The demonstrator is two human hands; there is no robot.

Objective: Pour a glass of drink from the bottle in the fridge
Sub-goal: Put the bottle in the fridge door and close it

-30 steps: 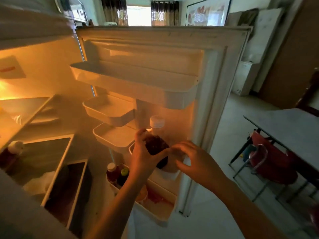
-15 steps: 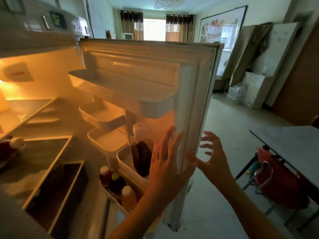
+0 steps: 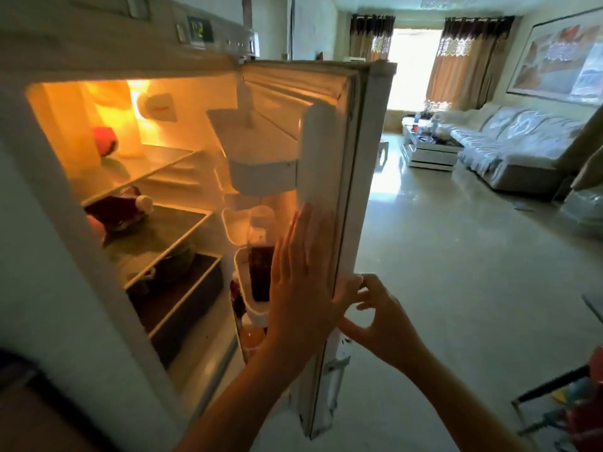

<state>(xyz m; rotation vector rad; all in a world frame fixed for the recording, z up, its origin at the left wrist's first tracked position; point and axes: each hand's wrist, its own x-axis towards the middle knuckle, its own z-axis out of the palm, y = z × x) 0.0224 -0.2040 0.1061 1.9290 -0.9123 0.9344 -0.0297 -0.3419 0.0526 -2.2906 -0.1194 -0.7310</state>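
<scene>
The fingers [image 3: 305,236] of the left hand [image 3: 301,288] are being held straight and flat against the inner edge of the white fridge door [image 3: 329,197], grasping nothing. The fingers [image 3: 355,285] of the right hand [image 3: 381,321] are being curled lightly at the door's outer edge, the tips seemingly touching it; no object is being held by them.

The clear plastic bottle of dark drink with a pale cap [image 3: 261,259] is being left standing upright in a white door shelf [image 3: 243,275], just beside the left hand and untouched. Smaller bottles are being kept in the door rack below it. A second dark bottle with a white cap [image 3: 120,208] is lying on a glass shelf inside the lit fridge.

The step in hand is judged to be handling the door, with the bottle resting inside; whether the door is being swung shut or steadied cannot be told. If pouring is not yet done, the next move is calling for the left hand to be closed round the bottle's body and lifted clear of the shelf lip.

A small dark display [image 3: 199,30] is being shown above the fridge compartment; its green figures are too blurred to be read. No brand or label is legible.
</scene>
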